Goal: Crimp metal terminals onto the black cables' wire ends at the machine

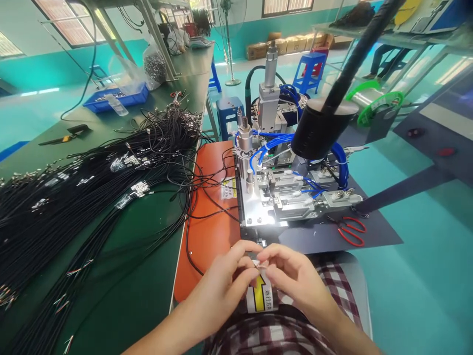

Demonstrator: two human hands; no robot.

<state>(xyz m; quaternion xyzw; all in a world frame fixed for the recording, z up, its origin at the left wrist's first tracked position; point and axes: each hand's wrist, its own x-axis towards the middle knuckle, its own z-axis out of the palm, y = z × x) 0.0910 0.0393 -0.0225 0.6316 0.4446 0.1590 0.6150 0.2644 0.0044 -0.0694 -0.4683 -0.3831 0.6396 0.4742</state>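
Observation:
My left hand (pixel 236 273) and my right hand (pixel 293 276) meet above my lap, in front of the machine's lit metal plate (pixel 254 212). Both are closed in a pinch, fingertips almost touching. Between them show small pale strands that look like thin wire ends (pixel 261 266), mostly covered by the fingers. A black cable (pixel 189 246) curves across the orange base (pixel 210 231) and passes out of sight behind my left hand. Just below the fingers is a label with a yellow arrow (pixel 259 296).
Bundles of black cables (pixel 74 197) cover the green table (pixel 148 276) at left, with a blue tray (pixel 118 97) behind. Red-handled pliers (pixel 353 230) lie right of the machine. A black cylinder (pixel 321 129) on an arm overhangs it. Blue stools (pixel 310 71) and a green spool (pixel 380 103) stand beyond.

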